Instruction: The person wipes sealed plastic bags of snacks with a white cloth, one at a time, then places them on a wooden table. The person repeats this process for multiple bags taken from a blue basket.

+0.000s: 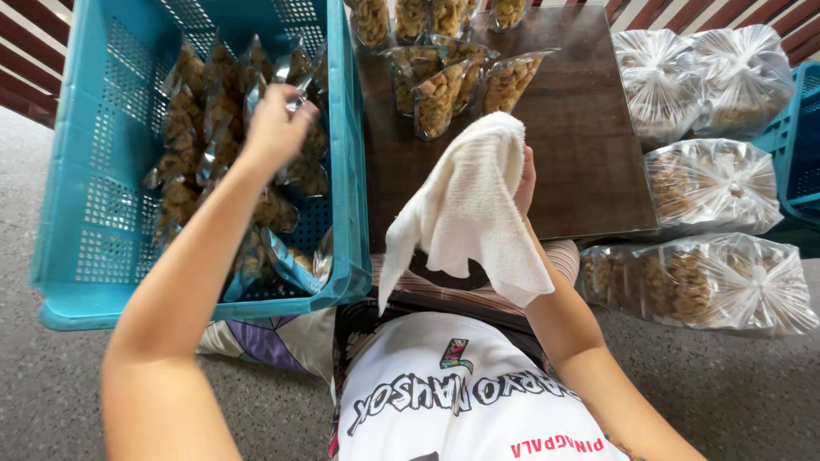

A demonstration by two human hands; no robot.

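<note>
The left hand (275,128) reaches into the perforated blue plastic crate (85,213), fingers closed on a small clear snack pouch (295,85) above the packed rows. The right hand (523,181) grips a white cloth (465,213), draped over it, above the dark wooden table (589,145).

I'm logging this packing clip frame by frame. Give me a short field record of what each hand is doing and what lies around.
left hand: in the blue crate, gripping a clear snack pouch
right hand: holds a white cloth
board: dark wooden board with upright filled pouches
right side: large tied clear bags of snacks
</note>
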